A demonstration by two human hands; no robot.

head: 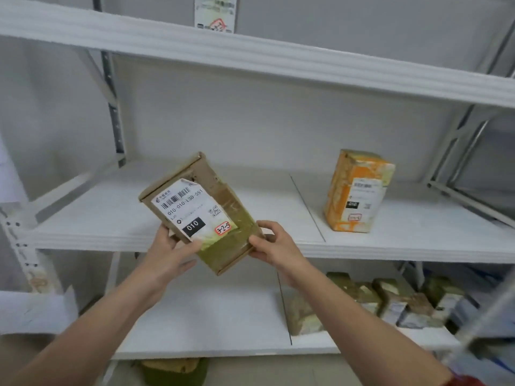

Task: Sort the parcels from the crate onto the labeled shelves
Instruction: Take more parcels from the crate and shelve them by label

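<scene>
A flat brown cardboard parcel [220, 196] with a white shipping label reading "010" and a red-ringed "3-2-5" sticker is held tilted in front of the middle shelf [111, 213]. My left hand [171, 250] grips its lower left corner, thumb on the label. My right hand [274, 243] holds its lower right edge. An orange and white parcel [356, 190] stands upright on the right half of the same shelf.
The white metal rack has an upper shelf [250, 57] carrying a labeled box [216, 12], and a lower shelf [209, 316] with several brown parcels [390, 299] on its right half. Another brown parcel [172, 369] lies below. Grey uprights flank both sides.
</scene>
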